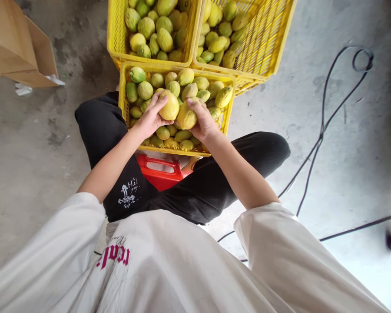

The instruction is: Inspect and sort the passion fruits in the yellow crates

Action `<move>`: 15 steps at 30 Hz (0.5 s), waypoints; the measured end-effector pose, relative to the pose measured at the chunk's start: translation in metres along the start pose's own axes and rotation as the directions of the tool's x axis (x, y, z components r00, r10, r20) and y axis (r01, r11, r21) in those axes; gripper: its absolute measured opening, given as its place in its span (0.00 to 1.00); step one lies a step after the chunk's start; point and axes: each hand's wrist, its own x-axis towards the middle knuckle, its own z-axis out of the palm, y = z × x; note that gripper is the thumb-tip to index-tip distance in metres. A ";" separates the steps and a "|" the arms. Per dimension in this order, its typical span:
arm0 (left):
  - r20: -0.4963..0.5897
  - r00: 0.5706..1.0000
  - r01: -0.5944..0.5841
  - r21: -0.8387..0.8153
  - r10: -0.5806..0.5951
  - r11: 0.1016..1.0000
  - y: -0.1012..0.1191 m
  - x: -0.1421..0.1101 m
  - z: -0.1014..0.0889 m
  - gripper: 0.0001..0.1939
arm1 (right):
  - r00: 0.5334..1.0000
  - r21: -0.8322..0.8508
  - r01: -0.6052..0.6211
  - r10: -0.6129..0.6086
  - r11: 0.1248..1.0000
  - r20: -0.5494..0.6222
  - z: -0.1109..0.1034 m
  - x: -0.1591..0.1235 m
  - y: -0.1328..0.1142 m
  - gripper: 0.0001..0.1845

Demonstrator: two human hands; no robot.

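Note:
I sit over a yellow plastic crate [123,87] filled with several green-yellow fruits [145,89]. My left hand [150,119] is closed round a yellow fruit [170,107], holding it just above the pile. My right hand [204,124] grips another yellow fruit [185,117] right beside the first; the two fruits nearly touch. Both hands hover over the near half of the crate, between my black-trousered knees.
Two more yellow crates [115,41] [273,39] of fruit stand behind the near one. A red plastic container [161,171] lies under my legs. A cardboard box [16,48] sits far left. Black cables [322,130] run across the concrete floor on the right.

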 end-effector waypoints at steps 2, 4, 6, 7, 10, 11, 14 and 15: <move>0.032 0.999 0.002 0.032 -0.003 1.000 -0.001 -0.001 -0.002 0.14 | 1.000 -0.006 0.023 -0.023 1.000 -0.006 0.001 -0.001 0.003 0.28; 0.026 0.998 0.058 0.014 -0.058 0.998 -0.002 -0.002 -0.002 0.18 | 0.999 -0.013 0.038 -0.039 0.999 -0.016 0.002 -0.003 0.004 0.27; -0.011 0.994 0.105 -0.021 -0.106 0.994 -0.001 -0.003 0.000 0.22 | 0.999 -0.014 0.032 -0.032 0.999 -0.015 0.003 -0.004 0.004 0.28; -0.030 0.993 0.109 -0.031 -0.110 0.994 -0.001 -0.004 0.002 0.23 | 1.000 -0.013 0.023 -0.023 1.000 -0.013 0.003 -0.005 0.004 0.28; -0.068 0.993 0.091 -0.037 -0.094 0.995 0.000 -0.003 0.006 0.17 | 1.000 -0.013 -0.002 0.002 1.000 -0.019 0.000 -0.006 0.003 0.27; -0.077 0.993 0.092 -0.041 -0.094 0.995 0.000 -0.002 0.007 0.15 | 1.000 -0.021 -0.001 0.001 1.000 -0.021 -0.001 -0.005 0.003 0.27; -0.093 0.989 0.109 -0.072 -0.115 0.991 -0.002 0.003 0.004 0.17 | 0.999 -0.084 0.037 -0.036 0.996 0.010 -0.007 -0.002 0.004 0.29; -0.089 0.989 0.114 -0.080 -0.121 0.990 -0.002 0.005 0.003 0.19 | 0.998 -0.116 0.058 -0.055 0.992 0.036 -0.009 0.000 0.005 0.31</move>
